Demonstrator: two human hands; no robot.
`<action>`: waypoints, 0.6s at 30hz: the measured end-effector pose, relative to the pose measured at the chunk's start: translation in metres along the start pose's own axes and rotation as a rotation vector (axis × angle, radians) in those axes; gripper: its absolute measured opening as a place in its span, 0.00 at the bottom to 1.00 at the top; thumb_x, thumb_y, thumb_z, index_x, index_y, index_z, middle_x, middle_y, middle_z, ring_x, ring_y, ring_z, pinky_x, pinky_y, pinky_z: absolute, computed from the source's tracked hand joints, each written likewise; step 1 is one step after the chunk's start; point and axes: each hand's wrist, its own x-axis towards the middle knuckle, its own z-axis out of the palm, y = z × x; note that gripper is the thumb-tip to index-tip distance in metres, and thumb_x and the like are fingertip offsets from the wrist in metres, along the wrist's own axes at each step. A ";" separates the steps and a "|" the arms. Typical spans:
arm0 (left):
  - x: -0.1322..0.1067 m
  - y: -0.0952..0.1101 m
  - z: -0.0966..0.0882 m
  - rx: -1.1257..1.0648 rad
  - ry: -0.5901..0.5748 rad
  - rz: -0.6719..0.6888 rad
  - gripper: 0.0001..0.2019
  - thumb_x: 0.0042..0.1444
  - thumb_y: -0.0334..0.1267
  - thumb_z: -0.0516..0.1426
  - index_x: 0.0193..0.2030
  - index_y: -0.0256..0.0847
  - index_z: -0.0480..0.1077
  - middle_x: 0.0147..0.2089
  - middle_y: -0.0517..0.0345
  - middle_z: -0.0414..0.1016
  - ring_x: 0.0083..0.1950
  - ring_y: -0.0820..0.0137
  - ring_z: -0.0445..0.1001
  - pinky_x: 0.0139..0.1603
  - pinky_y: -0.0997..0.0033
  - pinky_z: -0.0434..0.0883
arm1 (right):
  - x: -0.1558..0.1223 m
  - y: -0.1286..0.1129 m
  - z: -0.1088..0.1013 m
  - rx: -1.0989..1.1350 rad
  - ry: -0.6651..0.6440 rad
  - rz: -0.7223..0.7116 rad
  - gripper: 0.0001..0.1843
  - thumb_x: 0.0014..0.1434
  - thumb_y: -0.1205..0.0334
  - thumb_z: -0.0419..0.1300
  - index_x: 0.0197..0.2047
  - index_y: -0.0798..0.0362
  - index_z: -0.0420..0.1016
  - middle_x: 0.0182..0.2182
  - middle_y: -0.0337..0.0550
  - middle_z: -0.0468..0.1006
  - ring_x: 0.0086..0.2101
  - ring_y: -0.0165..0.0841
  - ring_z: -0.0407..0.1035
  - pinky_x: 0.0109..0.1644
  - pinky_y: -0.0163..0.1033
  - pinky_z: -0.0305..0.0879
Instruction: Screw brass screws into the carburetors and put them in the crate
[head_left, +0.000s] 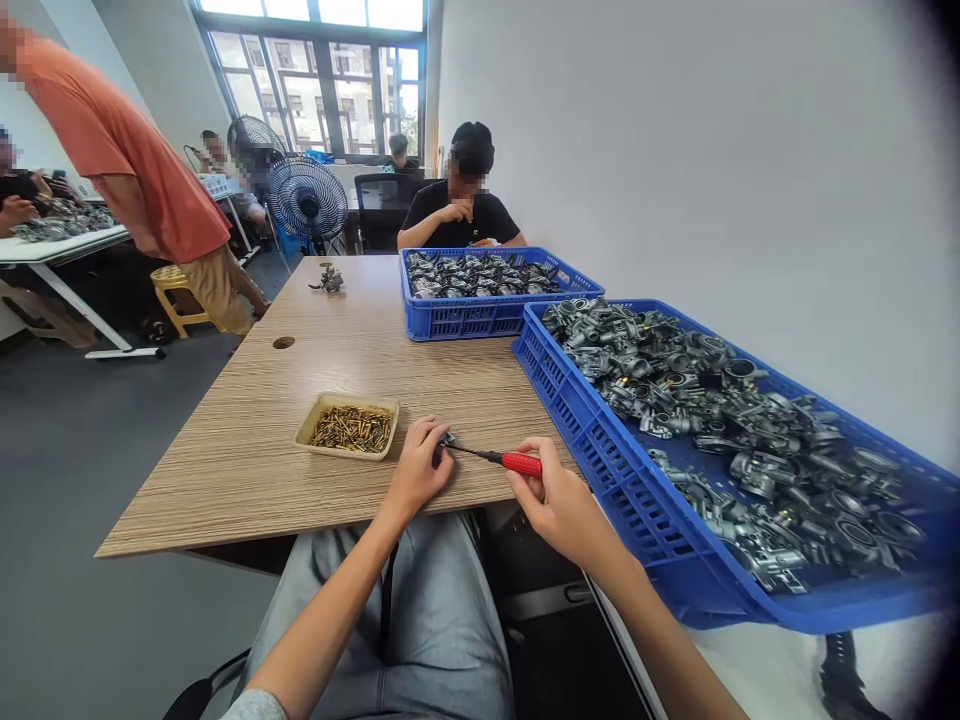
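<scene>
My left hand [418, 468] rests on the wooden table [247, 440] near its front edge, fingers pinched round a small dark part [442, 442] that I cannot make out. My right hand [556, 500] grips the red handle of a screwdriver [504, 459], whose thin shaft points left with its tip at that small part. A shallow beige tray [349, 426] of several small brass screws sits just left of my left hand.
A large blue crate [600, 440] full of grey metal carburettor bodies stands to my right. A second blue crate [457, 318] of the same parts stands further back. One loose metal part [328, 279] lies far back. A person sits opposite; others work at the left.
</scene>
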 end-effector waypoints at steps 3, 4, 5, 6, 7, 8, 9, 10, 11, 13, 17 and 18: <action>0.000 0.000 0.000 0.000 -0.002 0.001 0.24 0.58 0.25 0.56 0.61 0.43 0.68 0.56 0.48 0.72 0.67 0.57 0.66 0.69 0.47 0.67 | 0.000 0.001 0.001 0.005 -0.002 -0.008 0.12 0.68 0.54 0.51 0.52 0.48 0.60 0.23 0.32 0.72 0.26 0.38 0.73 0.32 0.37 0.58; 0.000 0.000 0.000 -0.001 -0.002 0.002 0.24 0.58 0.25 0.56 0.61 0.43 0.68 0.56 0.48 0.72 0.67 0.57 0.66 0.69 0.47 0.68 | 0.000 0.002 0.001 0.002 -0.003 0.002 0.11 0.69 0.53 0.51 0.51 0.48 0.60 0.23 0.33 0.72 0.26 0.38 0.72 0.32 0.37 0.58; 0.000 0.000 0.000 -0.001 -0.003 0.002 0.24 0.58 0.25 0.56 0.61 0.43 0.68 0.56 0.48 0.72 0.67 0.57 0.66 0.69 0.47 0.68 | 0.000 0.002 0.001 -0.004 -0.004 0.014 0.11 0.69 0.53 0.51 0.50 0.48 0.60 0.24 0.33 0.72 0.26 0.38 0.72 0.31 0.37 0.57; 0.000 0.000 -0.001 0.000 -0.004 0.002 0.24 0.58 0.25 0.56 0.61 0.43 0.68 0.56 0.48 0.72 0.67 0.57 0.66 0.69 0.47 0.68 | 0.000 0.003 0.002 -0.011 -0.004 0.026 0.11 0.69 0.52 0.51 0.50 0.48 0.61 0.24 0.34 0.73 0.25 0.38 0.72 0.31 0.37 0.56; 0.000 0.000 -0.001 0.000 -0.005 0.002 0.24 0.58 0.25 0.56 0.61 0.43 0.68 0.56 0.48 0.72 0.67 0.56 0.66 0.69 0.46 0.68 | 0.000 0.004 0.002 -0.017 -0.004 0.036 0.11 0.69 0.51 0.51 0.49 0.48 0.61 0.24 0.34 0.73 0.25 0.38 0.72 0.30 0.37 0.56; 0.001 0.000 -0.001 0.001 -0.004 0.001 0.24 0.58 0.25 0.56 0.61 0.43 0.68 0.56 0.48 0.72 0.67 0.56 0.66 0.68 0.46 0.68 | 0.000 0.005 0.002 -0.023 -0.003 0.042 0.12 0.69 0.51 0.51 0.49 0.48 0.61 0.24 0.35 0.73 0.25 0.38 0.72 0.30 0.36 0.55; 0.001 0.000 -0.001 0.002 -0.004 0.001 0.24 0.58 0.25 0.56 0.61 0.43 0.68 0.57 0.48 0.72 0.67 0.56 0.66 0.69 0.46 0.68 | 0.000 0.005 0.002 -0.027 -0.003 0.046 0.12 0.69 0.50 0.51 0.49 0.48 0.61 0.24 0.35 0.73 0.24 0.38 0.71 0.29 0.36 0.55; 0.000 0.000 -0.001 0.002 -0.003 0.001 0.24 0.58 0.25 0.56 0.61 0.43 0.68 0.56 0.48 0.72 0.67 0.56 0.66 0.69 0.46 0.68 | 0.001 0.005 0.002 -0.031 -0.002 0.049 0.12 0.69 0.50 0.51 0.48 0.48 0.61 0.23 0.35 0.73 0.24 0.38 0.71 0.29 0.36 0.55; 0.000 0.000 -0.001 0.002 -0.001 0.002 0.24 0.58 0.25 0.56 0.61 0.43 0.68 0.56 0.48 0.72 0.67 0.56 0.66 0.69 0.46 0.68 | 0.001 0.004 0.002 -0.036 0.000 0.052 0.11 0.69 0.50 0.51 0.48 0.48 0.61 0.23 0.35 0.73 0.24 0.38 0.71 0.29 0.36 0.55; 0.000 -0.001 0.000 0.002 0.002 0.003 0.24 0.58 0.25 0.56 0.60 0.43 0.68 0.56 0.48 0.72 0.67 0.57 0.66 0.69 0.47 0.68 | 0.001 0.003 0.001 -0.042 -0.001 0.057 0.11 0.69 0.50 0.51 0.47 0.48 0.61 0.22 0.34 0.72 0.23 0.38 0.71 0.29 0.36 0.54; 0.000 -0.001 0.000 0.003 0.002 0.009 0.24 0.58 0.25 0.56 0.61 0.43 0.68 0.57 0.48 0.72 0.67 0.57 0.66 0.69 0.47 0.68 | 0.000 0.001 0.001 -0.028 -0.006 0.031 0.11 0.68 0.51 0.52 0.49 0.47 0.60 0.20 0.30 0.69 0.24 0.37 0.70 0.31 0.36 0.55; 0.000 -0.001 0.000 0.005 0.001 0.010 0.24 0.58 0.25 0.56 0.61 0.43 0.68 0.57 0.48 0.72 0.67 0.57 0.66 0.69 0.47 0.68 | 0.000 0.000 0.001 -0.025 -0.005 0.018 0.11 0.68 0.52 0.52 0.49 0.47 0.60 0.20 0.30 0.68 0.24 0.37 0.70 0.31 0.36 0.55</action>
